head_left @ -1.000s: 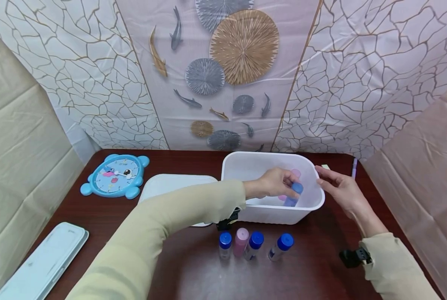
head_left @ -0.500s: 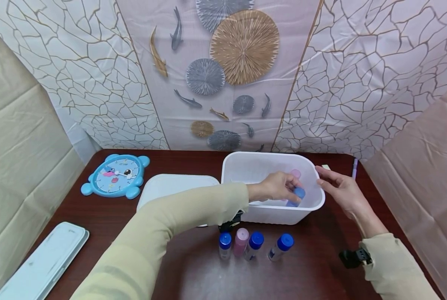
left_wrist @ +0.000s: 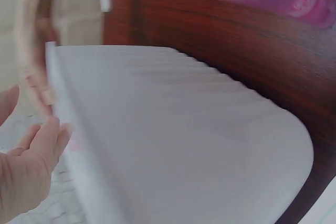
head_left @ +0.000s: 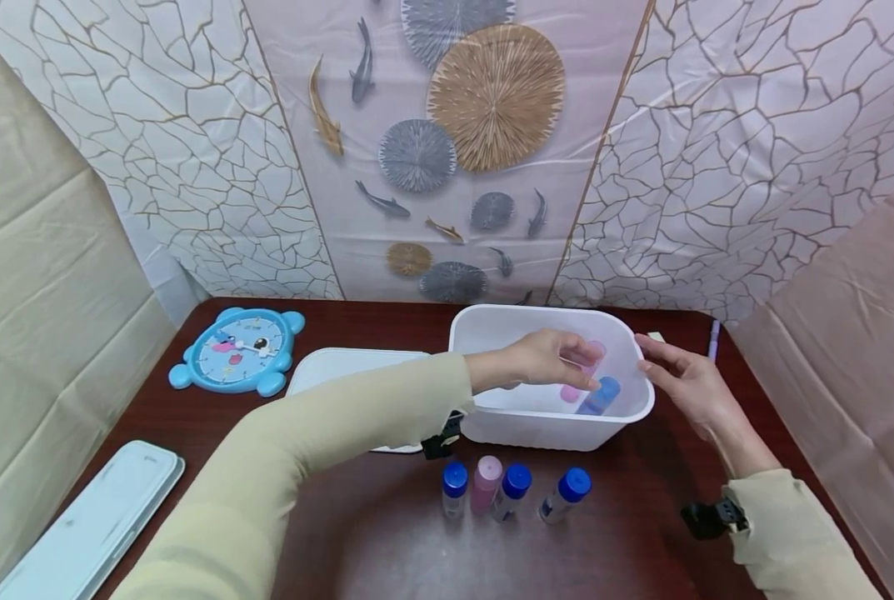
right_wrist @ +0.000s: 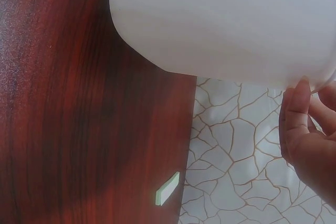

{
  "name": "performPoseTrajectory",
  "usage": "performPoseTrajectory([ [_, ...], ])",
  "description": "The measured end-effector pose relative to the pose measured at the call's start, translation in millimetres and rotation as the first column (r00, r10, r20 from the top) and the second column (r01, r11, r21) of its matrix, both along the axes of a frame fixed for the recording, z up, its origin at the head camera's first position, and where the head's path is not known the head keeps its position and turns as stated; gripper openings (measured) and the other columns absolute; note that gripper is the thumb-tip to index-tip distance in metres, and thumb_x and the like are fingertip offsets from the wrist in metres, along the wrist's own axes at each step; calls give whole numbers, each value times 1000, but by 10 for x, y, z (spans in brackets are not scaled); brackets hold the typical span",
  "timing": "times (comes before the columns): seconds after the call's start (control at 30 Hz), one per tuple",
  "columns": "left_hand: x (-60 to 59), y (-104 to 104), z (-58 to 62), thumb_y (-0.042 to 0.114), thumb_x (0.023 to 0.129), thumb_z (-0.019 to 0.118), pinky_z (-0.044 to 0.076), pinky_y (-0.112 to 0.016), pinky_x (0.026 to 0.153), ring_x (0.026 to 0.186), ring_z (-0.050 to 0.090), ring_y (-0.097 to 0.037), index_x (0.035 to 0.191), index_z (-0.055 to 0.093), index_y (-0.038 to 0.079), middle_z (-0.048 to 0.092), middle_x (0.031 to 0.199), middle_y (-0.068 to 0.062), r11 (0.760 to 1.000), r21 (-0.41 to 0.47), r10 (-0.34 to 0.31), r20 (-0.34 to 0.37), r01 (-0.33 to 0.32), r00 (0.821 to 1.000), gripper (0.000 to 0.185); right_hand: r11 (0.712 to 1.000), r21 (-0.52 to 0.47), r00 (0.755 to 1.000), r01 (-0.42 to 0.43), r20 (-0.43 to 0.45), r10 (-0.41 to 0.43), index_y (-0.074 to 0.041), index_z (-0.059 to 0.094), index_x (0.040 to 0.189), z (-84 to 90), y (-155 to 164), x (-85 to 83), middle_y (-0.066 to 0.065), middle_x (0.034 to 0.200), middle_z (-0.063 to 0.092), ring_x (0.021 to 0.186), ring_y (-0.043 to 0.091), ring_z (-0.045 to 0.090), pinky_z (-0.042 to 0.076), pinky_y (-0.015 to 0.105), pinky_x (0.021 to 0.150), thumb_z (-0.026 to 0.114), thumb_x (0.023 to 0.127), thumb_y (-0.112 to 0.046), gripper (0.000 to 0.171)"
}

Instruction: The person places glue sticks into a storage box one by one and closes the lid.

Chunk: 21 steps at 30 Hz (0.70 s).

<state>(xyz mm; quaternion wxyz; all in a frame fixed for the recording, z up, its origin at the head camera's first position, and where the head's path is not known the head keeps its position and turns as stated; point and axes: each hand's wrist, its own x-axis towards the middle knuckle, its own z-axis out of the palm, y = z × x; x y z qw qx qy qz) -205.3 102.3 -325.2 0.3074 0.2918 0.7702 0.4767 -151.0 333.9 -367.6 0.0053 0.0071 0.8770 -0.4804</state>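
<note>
Inside, smooth white plastic tub (head_left: 551,421) — left hand (head_left: 547,360) released; right hand (head_left: 686,383) loose at rim.

Both arms wore long pale-green sleeves (head_left: 327,425). A small black clip-like device (head_left: 705,517) sat at the right cuff, another (head_left: 441,437) under the left cuff. The hands were bare.

White tub (head_left: 551,429), blue-capped bottles (head_left: 516,483)

My fingers meet a tub (head_left: 551,429) of smooth, matt white plastic, faintly see-through. Under it the table (head_left: 387,517) is dark, polished wood grain. The bottles (head_left: 510,492) at its front edge have glossy plastic caps.
</note>
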Motion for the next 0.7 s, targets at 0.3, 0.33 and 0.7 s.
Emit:
performPoseTrajectory([
  [0.3, 221, -738, 256, 3, 85, 67, 51, -22, 88, 102, 63, -12, 121, 58, -3, 63, 119, -18, 970, 190, -151, -13, 151, 988, 38, 1000, 11, 1000, 5, -3, -4, 2, 35, 142, 5, -6, -1, 29, 144, 33, 134, 41, 27, 40, -1, 75, 52, 97, -30, 58],
  [0.33, 258, -849, 233, 3, 85, 68, 51, -22, 88, 100, 63, -12, 119, 59, -3, 63, 117, -19, 970, 185, -156, -32, 160, 987, 36, 1000, 10, 1000, 5, 2, -5, 2, 35, 142, 11, -8, -5, 28, 145, 33, 135, 42, 25, 39, -1, 75, 52, 97, -30, 58],
  [0.7, 649, -1627, -361, 3, 77, 75, 50, -37, 94, 104, 58, -23, 110, 57, -3, 61, 106, -14, 971, 238, -15, 82, -4, 997, 39, 1000, 17, 1000, 5, -7, -5, 2, 34, 142, -11, -18, -19, 29, 144, 33, 132, 40, 30, 41, -1, 75, 51, 97, -28, 57],
])
